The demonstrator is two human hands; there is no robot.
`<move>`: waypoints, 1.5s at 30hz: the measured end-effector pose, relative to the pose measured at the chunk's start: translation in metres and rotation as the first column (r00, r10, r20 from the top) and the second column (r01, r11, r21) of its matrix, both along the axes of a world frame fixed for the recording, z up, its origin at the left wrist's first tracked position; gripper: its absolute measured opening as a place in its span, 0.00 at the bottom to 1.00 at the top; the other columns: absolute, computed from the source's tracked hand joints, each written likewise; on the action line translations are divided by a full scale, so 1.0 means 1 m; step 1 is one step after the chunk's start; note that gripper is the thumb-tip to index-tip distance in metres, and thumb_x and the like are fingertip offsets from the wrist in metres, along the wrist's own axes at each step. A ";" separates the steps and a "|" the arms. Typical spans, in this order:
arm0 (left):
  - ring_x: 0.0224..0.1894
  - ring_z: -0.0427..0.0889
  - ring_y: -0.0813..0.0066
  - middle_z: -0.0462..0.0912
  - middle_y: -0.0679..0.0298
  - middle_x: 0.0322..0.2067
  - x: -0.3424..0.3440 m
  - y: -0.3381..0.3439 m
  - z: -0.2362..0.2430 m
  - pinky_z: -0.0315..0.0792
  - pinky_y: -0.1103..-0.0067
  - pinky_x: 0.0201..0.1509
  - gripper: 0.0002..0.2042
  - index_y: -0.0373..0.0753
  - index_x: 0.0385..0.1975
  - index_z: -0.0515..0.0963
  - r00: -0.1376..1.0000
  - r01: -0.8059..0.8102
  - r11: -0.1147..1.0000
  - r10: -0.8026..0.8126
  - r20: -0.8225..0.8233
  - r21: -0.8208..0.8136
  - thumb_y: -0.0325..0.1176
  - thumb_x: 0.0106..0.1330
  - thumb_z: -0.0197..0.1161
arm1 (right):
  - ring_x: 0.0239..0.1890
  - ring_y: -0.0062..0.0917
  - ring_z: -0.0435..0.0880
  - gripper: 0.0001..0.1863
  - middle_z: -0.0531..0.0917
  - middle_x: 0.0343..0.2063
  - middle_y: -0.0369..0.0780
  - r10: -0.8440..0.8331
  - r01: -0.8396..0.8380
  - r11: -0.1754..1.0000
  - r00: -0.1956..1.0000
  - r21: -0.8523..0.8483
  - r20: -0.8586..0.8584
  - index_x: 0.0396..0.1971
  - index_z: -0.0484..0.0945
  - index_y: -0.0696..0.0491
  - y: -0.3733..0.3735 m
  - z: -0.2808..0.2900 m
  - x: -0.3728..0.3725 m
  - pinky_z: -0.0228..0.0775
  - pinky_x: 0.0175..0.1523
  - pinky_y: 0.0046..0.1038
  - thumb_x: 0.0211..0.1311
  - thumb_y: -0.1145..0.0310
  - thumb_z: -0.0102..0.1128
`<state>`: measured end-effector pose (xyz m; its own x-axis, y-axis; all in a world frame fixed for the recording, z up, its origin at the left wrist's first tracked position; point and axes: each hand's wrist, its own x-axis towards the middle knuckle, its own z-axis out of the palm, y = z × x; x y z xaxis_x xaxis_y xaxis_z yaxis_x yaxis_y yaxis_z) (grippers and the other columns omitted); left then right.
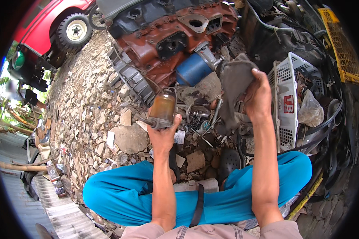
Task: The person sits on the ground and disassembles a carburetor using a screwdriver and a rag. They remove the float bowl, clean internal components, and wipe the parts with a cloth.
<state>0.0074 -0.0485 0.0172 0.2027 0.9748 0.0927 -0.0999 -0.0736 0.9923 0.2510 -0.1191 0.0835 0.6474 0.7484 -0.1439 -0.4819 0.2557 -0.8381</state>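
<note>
My left hand (pixel 162 133) grips the metal base of a small glass bowl part (pixel 162 107) with an amber, grimy bowl, held upright above the ground. My right hand (pixel 258 95) is closed on a dirty grey rag (pixel 234 85) that hangs down from the fingers, a little right of the bowl part. Both hands are raised in front of a rust-red engine block (pixel 175 36) with a blue cylindrical filter (pixel 194 68). Loose bolts and small metal parts (pixel 199 117) lie on the ground between the hands.
A white plastic basket (pixel 284 103) with bags and parts stands to the right, a yellow crate (pixel 343 44) behind it. Rubble and stones (pixel 91 103) cover the ground at left. A red vehicle's wheel (pixel 75 30) shows at top left. My blue-trousered legs (pixel 119 195) are crossed below.
</note>
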 end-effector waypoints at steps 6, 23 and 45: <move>0.48 0.77 0.76 0.79 0.57 0.49 0.015 -0.006 0.029 0.73 0.78 0.51 0.20 0.36 0.48 0.74 0.851 0.046 0.978 0.067 0.521 -0.202 0.22 0.53 0.68 | 0.52 0.33 0.80 0.30 0.80 0.53 0.45 0.250 -0.226 0.943 0.965 0.245 -0.074 0.59 0.70 0.58 0.009 -0.039 -0.035 0.73 0.53 0.37 0.66 0.52 0.38; 0.43 0.74 0.77 0.78 0.63 0.43 0.010 0.005 0.008 0.69 0.78 0.52 0.22 0.34 0.54 0.71 0.870 -0.177 0.939 0.290 0.400 -0.296 0.22 0.58 0.63 | 0.52 0.48 0.75 0.38 0.77 0.53 0.52 0.177 0.123 0.973 0.142 -0.195 0.974 0.60 0.68 0.66 0.000 -0.037 -0.157 0.70 0.55 0.40 0.59 0.52 0.63; 0.39 0.81 0.76 0.80 0.69 0.36 0.026 0.006 0.004 0.76 0.79 0.45 0.07 0.42 0.39 0.75 0.752 0.128 0.852 0.250 0.610 -0.507 0.33 0.64 0.57 | 0.47 0.43 0.79 0.14 0.83 0.40 0.46 -0.007 0.166 0.986 0.121 -0.014 0.993 0.43 0.80 0.60 0.011 -0.049 -0.132 0.70 0.53 0.39 0.56 0.74 0.64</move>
<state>0.0332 -0.0428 0.0208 0.2174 0.9240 -0.3144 -0.7263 0.3684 0.5803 0.1189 -0.1081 0.0346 0.3435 0.7097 0.6150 0.8045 0.1155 -0.5826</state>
